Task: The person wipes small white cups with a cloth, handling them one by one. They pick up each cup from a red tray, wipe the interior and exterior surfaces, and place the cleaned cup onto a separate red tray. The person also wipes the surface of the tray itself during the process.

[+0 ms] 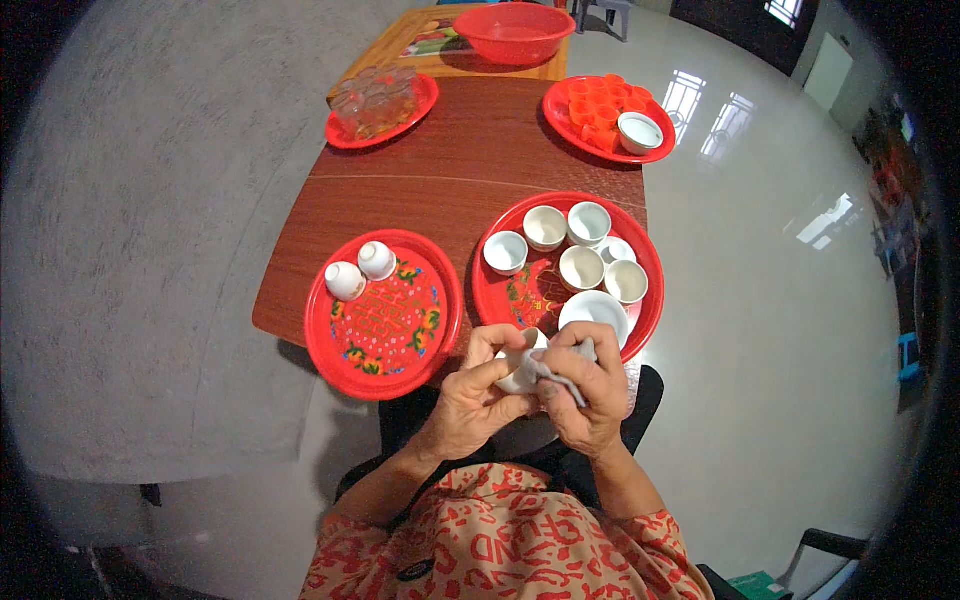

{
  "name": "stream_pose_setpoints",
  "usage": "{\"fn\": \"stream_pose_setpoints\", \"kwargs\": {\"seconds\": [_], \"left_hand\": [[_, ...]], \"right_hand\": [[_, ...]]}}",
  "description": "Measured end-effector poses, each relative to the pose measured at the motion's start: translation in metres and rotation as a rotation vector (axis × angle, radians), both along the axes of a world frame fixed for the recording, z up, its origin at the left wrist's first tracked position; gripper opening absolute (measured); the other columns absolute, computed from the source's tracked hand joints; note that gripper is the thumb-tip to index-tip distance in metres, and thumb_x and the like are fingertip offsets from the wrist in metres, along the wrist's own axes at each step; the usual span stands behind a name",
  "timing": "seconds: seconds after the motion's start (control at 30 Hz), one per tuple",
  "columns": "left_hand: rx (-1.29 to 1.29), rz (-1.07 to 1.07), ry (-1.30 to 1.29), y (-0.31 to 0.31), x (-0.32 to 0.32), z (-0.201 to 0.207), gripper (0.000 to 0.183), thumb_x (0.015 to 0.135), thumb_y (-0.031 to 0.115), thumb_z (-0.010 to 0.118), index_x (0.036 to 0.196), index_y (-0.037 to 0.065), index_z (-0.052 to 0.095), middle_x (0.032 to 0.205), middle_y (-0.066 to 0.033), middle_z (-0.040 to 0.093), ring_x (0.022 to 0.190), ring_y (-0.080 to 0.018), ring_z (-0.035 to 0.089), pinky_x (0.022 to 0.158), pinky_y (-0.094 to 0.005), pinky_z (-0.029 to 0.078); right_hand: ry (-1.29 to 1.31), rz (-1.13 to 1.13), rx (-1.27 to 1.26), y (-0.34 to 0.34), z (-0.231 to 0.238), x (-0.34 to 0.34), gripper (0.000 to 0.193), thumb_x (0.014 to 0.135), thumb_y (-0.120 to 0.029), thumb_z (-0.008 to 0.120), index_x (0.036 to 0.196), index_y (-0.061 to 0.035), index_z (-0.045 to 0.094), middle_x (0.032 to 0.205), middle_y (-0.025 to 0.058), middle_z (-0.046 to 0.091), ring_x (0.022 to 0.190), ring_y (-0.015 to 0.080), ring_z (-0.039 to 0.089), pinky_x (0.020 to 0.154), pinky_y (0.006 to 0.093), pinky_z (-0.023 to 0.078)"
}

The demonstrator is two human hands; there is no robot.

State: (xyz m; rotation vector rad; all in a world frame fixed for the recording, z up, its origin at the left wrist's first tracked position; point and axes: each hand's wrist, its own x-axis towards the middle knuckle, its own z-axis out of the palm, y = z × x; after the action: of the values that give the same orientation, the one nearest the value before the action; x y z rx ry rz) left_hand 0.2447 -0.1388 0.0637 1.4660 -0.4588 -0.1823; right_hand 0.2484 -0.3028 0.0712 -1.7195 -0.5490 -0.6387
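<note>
Between my hands, over the near edge of the right red tray, is a small white teacup [513, 379]. My left hand [470, 400] has its fingers wrapped round the cup's side. A bunched pale grey cloth [565, 368] is gripped in my right hand [587, 397] and presses against the cup. The right red tray [485, 285] carries several upright white cups, such as one at its left [505, 252], and a larger white bowl [595, 318] at its near side. On the left red patterned tray [385, 320], two white cups [361, 270] stand upside down at the far side.
Clear glasses [375, 100] sit on a red plate [340, 140] at the far left. A red plate [655, 155] at the far right holds orange-red cups [602, 105] and a white bowl [640, 130]. Beyond stands a red basin [513, 35]. A grey wall [150, 250] borders the wooden table [400, 200].
</note>
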Motion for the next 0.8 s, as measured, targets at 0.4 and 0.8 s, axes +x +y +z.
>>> {"fn": "stream_pose_setpoints", "kwargs": {"seconds": [0.4,0.8], "left_hand": [[-0.335,-0.039,0.18,-0.005,0.0,-0.013,0.037,0.086,-0.003,0.061,0.122,-0.002,0.052,0.132,-0.0109,0.046,0.118,-0.0174,0.047,0.099,-0.0321,0.041],[-0.664,-0.145,0.303,-0.007,-0.008,-0.007,0.053,0.088,-0.002,0.058,0.137,0.002,0.038,0.124,-0.012,0.054,0.112,-0.0191,0.054,0.099,-0.035,0.043]], "right_hand": [[0.355,0.084,0.28,0.001,0.002,0.005,0.019,0.084,-0.007,0.061,0.101,0.0003,0.062,0.097,0.0116,0.054,0.089,0.02,0.054,0.078,0.0303,0.044],[-0.1,-0.073,0.129,0.01,-0.01,-0.015,0.03,0.073,-0.011,0.071,0.102,-0.0052,0.066,0.097,0.0116,0.051,0.083,0.0225,0.051,0.07,0.0323,0.043]]}}
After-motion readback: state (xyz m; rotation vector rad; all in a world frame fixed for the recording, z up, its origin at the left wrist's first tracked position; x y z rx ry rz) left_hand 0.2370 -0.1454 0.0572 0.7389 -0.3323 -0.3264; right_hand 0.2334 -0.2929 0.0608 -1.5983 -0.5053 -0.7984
